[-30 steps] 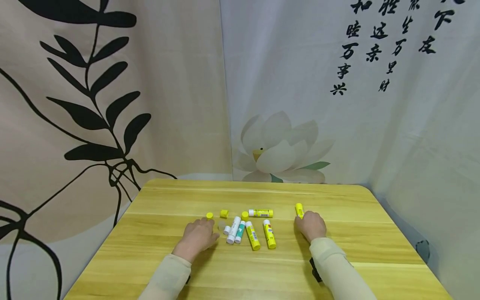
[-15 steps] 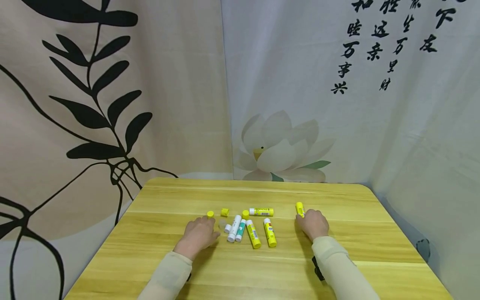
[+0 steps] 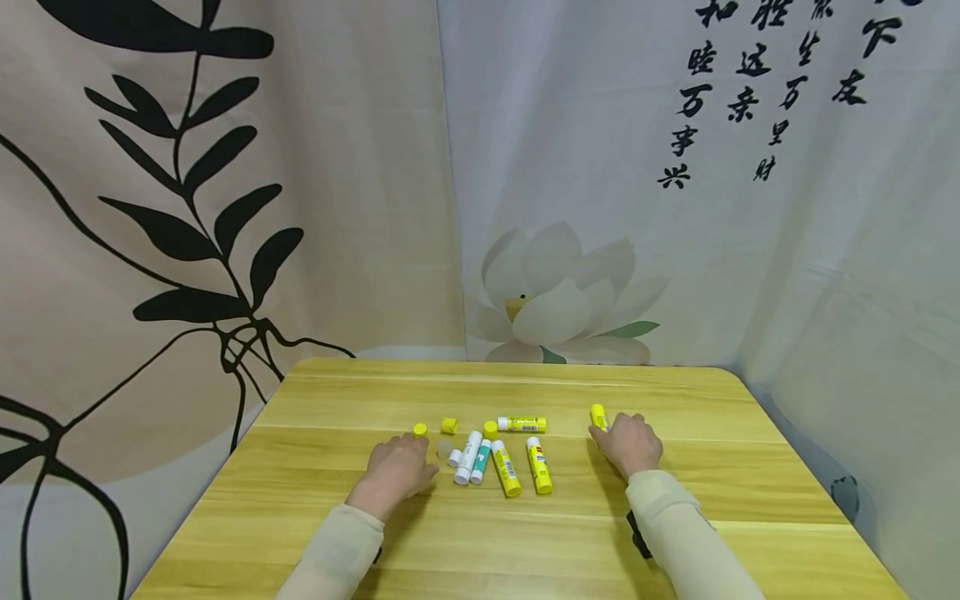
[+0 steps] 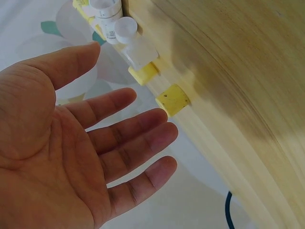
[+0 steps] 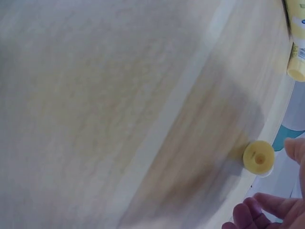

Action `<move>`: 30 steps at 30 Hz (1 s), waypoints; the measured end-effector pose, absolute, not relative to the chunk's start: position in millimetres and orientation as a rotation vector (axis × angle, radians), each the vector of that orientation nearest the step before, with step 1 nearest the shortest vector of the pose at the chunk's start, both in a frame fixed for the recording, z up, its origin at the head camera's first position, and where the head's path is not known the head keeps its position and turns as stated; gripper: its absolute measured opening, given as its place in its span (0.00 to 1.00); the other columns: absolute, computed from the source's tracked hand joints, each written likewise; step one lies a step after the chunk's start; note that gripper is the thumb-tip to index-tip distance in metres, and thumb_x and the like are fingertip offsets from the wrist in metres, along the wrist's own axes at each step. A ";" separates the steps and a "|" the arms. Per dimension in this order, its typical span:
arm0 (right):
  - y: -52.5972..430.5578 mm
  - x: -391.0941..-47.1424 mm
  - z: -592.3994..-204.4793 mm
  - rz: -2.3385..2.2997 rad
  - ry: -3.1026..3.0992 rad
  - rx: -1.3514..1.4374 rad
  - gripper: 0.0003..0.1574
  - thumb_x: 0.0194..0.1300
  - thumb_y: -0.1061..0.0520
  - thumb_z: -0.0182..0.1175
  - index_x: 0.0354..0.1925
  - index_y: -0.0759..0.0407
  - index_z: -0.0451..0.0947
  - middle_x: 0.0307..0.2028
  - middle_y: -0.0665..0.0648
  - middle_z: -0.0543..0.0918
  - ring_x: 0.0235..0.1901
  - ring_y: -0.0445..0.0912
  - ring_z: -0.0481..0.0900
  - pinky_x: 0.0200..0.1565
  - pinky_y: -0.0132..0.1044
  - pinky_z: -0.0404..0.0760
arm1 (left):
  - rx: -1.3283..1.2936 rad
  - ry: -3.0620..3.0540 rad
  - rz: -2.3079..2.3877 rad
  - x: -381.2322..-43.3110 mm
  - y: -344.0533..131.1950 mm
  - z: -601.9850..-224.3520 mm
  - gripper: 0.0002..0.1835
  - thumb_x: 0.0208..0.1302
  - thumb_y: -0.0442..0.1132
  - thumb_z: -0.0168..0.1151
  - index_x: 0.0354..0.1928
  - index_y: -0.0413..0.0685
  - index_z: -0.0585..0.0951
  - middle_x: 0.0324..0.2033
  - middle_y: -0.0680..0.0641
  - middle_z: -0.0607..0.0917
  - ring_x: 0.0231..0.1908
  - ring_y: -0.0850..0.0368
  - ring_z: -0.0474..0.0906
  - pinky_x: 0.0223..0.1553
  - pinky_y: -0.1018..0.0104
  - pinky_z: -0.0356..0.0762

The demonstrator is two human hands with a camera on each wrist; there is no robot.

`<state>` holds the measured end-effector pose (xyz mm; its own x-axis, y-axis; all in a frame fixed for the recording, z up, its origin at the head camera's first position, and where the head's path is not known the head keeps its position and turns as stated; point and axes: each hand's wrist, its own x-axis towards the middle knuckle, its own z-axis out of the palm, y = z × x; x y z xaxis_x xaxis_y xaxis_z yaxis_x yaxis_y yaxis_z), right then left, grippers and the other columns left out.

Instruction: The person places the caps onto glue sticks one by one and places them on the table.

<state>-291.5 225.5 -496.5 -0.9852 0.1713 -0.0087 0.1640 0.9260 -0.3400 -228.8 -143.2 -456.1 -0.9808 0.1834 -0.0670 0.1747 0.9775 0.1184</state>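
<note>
My left hand (image 3: pixel 396 468) hovers with fingers spread, palm showing in the left wrist view. Just beyond its fingertips is a yellow cap (image 4: pixel 172 100), with a second yellow cap (image 4: pixel 143 74) and a clear cap (image 4: pixel 140 52) alongside. On the right, my right hand (image 3: pixel 632 444) is beside a yellow glue stick (image 3: pixel 598 417). In the right wrist view, thumb and fingers of that hand (image 5: pixel 279 205) are apart, near the glue stick's round yellow end. Neither hand holds anything.
Between the hands lie a white glue stick (image 3: pixel 467 458), a teal-and-white one (image 3: pixel 481 462) and several yellow ones, such as this yellow glue stick (image 3: pixel 538 465). A white cap (image 3: pixel 454 457) and another yellow cap (image 3: pixel 491 430) are among them. Behind the wooden table (image 3: pixel 465 550) hangs a printed curtain.
My right hand has shifted slightly right, its fingers opening beside the yellow glue stick, which stays in place. The left hand and the other glue sticks have not visibly moved.
</note>
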 end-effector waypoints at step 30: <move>191.3 -289.1 -474.8 0.402 -2.993 -0.080 0.39 0.64 0.35 0.60 0.52 0.69 0.78 0.43 0.68 0.76 0.44 0.63 0.76 0.45 0.63 0.72 | 0.252 3.045 0.150 -225.7 -142.7 -457.0 0.27 0.66 0.50 0.65 0.59 0.37 0.78 0.51 0.36 0.81 0.50 0.39 0.78 0.49 0.43 0.76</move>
